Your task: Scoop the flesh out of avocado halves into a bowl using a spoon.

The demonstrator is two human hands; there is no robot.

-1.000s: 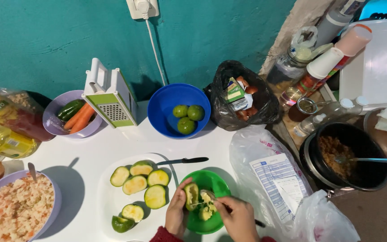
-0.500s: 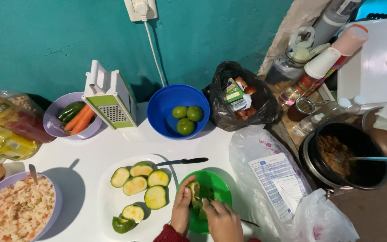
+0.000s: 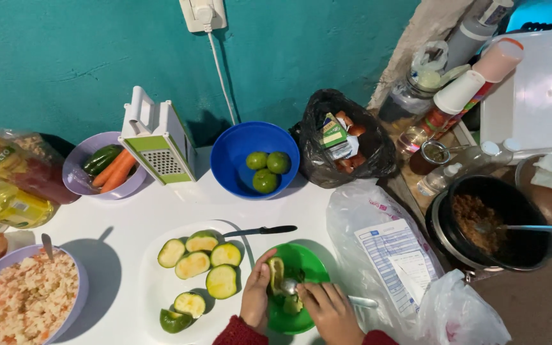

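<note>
A halved green squash piece [image 3: 276,273] is standing over the green bowl [image 3: 311,263] near the front edge of the white surface [image 3: 122,223]. The left hand [image 3: 256,295] is gripping it from the side, while the right hand [image 3: 331,311] is holding a metal spoon [image 3: 289,287] against its flesh. More squash halves [image 3: 199,265] are lying on the white plate [image 3: 154,291] just to the left, a black-handled knife [image 3: 260,230] resting on the plate's rim.
</note>
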